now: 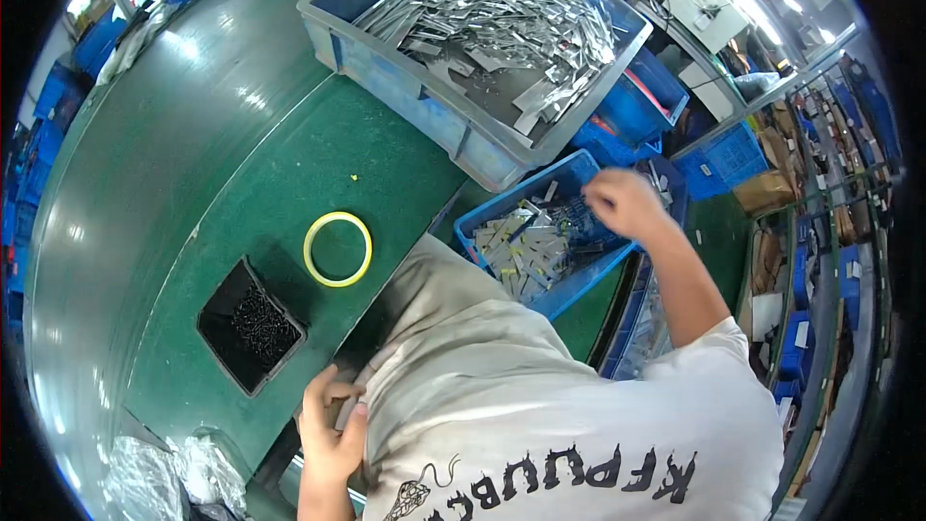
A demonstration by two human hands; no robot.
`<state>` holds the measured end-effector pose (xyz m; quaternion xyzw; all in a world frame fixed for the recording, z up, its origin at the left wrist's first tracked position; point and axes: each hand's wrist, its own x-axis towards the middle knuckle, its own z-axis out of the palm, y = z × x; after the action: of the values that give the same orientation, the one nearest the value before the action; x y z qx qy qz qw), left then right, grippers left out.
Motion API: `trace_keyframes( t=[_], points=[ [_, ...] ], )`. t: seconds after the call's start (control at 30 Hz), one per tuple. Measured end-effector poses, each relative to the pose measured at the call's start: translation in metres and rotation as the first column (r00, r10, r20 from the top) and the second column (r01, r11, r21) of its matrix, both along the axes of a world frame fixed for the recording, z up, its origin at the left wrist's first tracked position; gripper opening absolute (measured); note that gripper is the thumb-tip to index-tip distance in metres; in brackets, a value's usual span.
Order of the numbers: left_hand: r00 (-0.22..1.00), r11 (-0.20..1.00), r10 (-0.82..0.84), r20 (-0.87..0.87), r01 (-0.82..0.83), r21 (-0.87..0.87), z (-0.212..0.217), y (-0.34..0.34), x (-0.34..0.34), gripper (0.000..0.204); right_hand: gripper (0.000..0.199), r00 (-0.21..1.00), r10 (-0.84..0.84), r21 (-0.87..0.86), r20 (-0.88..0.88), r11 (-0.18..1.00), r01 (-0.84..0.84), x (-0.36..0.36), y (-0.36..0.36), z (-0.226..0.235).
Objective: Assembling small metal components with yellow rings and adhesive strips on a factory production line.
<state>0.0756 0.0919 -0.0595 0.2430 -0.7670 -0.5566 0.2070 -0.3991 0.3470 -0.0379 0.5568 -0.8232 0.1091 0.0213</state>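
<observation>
Head view: green workbench (289, 164), blue bins (463, 125).

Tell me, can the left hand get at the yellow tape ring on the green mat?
Probably yes. The left hand rests at the mat's near edge, and only bare green mat lies between it and the yellow tape ring.

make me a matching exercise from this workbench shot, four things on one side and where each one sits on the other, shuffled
Things:
1. yellow tape ring
2. black tray of small dark parts
3. large grey-blue bin of metal strips
4. small blue bin of metal pieces

Places:
A. under the right hand
B. flat on the green mat, mid-table
C. far side of the table, top of view
D. near the left hand, left of the person's shirt

Pairs: 1-B, 2-D, 3-C, 4-A
</observation>
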Motion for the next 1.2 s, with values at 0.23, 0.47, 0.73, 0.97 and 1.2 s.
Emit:
trace_keyframes(
  t=[0.23,0.47,0.73,0.97,1.2],
  points=[
    [0.954,0.960,0.018,0.299,0.067,-0.270,0.001,0.002,-0.013,0.015,0.016,0.997,-0.063,-0.178,-0.044,0.983,0.055,-0.042,-0.126,0.101],
    [0.940,0.932,0.034,0.340,0.093,-0.350,-0.002,0.003,0.000,0.017,0.034,0.996,0.092,0.803,0.023,0.591,-0.073,-0.067,-0.215,0.058],
    [0.934,0.919,0.021,0.356,0.122,-0.375,0.001,-0.007,0.000,0.019,0.044,0.997,0.044,0.808,-0.067,0.589,0.028,-0.035,-0.220,0.077],
    [0.937,0.923,0.008,0.350,0.128,-0.362,0.003,-0.005,0.000,0.018,0.030,0.991,0.065,0.692,-0.116,0.721,0.034,-0.068,-0.209,0.056],
    [0.931,0.874,-0.066,0.358,0.227,-0.430,-0.010,0.003,0.007,0.021,0.021,0.981,-0.029,-0.165,-0.191,0.986,-0.003,-0.051,-0.211,0.094]
  ],
)
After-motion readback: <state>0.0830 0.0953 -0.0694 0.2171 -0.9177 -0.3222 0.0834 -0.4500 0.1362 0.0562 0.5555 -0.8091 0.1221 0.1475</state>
